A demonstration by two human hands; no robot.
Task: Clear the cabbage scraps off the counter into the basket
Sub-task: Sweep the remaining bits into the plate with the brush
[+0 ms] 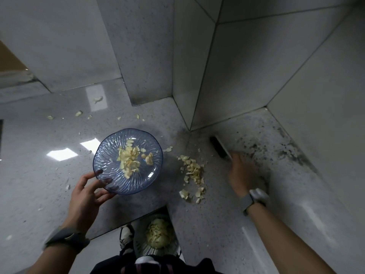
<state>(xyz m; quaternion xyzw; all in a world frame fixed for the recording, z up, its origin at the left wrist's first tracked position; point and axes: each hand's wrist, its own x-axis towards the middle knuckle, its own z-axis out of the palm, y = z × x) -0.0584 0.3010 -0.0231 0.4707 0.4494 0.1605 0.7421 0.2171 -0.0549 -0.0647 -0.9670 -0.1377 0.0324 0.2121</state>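
- Several loose cabbage scraps [78, 113] lie scattered on the far left of the speckled grey bench [39, 175], well apart from one another.
- At the near left, the left hand [87, 198] grasps a blue ribbed glass plate [142, 178] by its near rim. The thumb is on top and the fingers underneath, showing through the glass. A dark band [67, 239] sits on that wrist.
- On the plate's middle rests a small heap of pale yellow scraps [129, 159].
- Below the bench's near edge stands a grey perforated basket [138, 246] on the floor, part-filled with cabbage [159, 233]. A shoe [126, 237] is just beside it on the left.
- Right of the plate, a loose pile of scraps [194, 171] lies on the bench, trailing toward the near edge.
- Further right, the right hand [240, 173] is over the bench with its back to the camera. It meets the near end of a dark flat tool [218, 148] that points far and left. The hand is blurred, so I cannot tell whether it is clenched round the tool. A grey band [254, 198] is on that wrist.
- Dark specks mark the bench in the far right corner, by the tiled wall [246, 66].
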